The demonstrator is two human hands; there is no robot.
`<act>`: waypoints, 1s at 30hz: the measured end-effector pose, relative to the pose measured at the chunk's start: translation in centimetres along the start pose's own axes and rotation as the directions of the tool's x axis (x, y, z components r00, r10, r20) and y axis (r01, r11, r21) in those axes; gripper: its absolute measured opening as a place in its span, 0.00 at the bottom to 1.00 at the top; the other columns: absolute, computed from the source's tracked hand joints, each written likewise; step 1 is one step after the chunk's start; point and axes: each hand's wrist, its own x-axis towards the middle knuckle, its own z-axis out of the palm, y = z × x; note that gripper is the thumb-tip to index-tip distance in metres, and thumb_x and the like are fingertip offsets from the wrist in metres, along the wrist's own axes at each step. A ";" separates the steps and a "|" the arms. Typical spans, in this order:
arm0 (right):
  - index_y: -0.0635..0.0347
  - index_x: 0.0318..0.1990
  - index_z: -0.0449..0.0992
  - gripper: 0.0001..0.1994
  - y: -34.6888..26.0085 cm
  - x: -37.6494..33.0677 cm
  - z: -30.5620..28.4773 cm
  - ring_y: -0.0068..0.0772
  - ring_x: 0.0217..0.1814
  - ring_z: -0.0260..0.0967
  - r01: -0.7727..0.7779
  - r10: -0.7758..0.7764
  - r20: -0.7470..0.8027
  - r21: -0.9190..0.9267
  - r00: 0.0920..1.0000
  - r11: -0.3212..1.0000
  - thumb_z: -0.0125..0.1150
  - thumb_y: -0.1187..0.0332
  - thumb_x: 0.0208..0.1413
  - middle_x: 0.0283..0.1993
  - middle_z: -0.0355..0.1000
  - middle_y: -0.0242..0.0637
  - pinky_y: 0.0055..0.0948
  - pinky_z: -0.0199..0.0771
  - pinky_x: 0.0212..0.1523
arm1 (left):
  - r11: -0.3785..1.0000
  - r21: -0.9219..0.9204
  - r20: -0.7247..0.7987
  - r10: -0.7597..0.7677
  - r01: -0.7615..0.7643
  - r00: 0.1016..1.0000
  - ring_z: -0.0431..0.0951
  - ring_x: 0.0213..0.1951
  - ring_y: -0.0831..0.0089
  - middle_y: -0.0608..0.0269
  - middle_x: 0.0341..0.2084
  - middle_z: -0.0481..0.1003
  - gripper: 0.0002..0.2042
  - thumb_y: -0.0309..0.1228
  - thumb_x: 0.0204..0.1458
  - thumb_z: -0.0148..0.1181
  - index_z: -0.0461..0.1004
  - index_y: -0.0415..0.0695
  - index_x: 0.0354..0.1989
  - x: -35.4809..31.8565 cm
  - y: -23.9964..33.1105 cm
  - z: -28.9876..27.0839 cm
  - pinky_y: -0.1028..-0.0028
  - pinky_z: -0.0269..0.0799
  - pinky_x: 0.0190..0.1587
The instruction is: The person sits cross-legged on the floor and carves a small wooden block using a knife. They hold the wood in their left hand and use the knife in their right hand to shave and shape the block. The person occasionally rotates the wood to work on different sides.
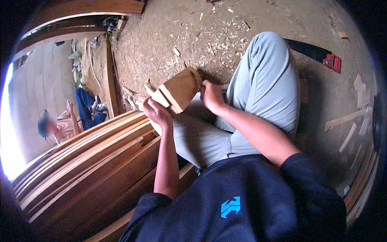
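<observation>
We find the tan, wedge-shaped wooden block [180, 89] resting on the grey-trousered thigh [258, 92], left hand [158, 113] closed around its near end, right hand [213, 97] curled at its far side, grip contents indiscernible; we judge shaping underway, steadier bracing needed.

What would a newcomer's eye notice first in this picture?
At the centre, the left hand and the right hand both grip a light brown carved wooden block, held above the grey-trousered legs. Pale wood shavings lie scattered on the earth floor beyond it. At the lower left is a stack of long brown wooden planks, and another person in blue trousers sits further left.
</observation>
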 end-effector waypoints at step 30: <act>0.63 0.42 0.73 0.08 -0.5 -0.6 -0.8 0.63 0.39 0.74 0.002 -0.010 0.081 0.095 0.997 0.995 0.52 0.72 0.56 0.33 0.74 0.60 0.54 0.70 0.37 | 0.997 -0.038 -0.031 -0.061 0.060 0.998 0.69 0.45 0.60 0.52 0.40 0.70 0.12 0.33 0.64 0.45 0.71 0.37 0.45 -0.3 0.2 -0.3 0.64 0.60 0.55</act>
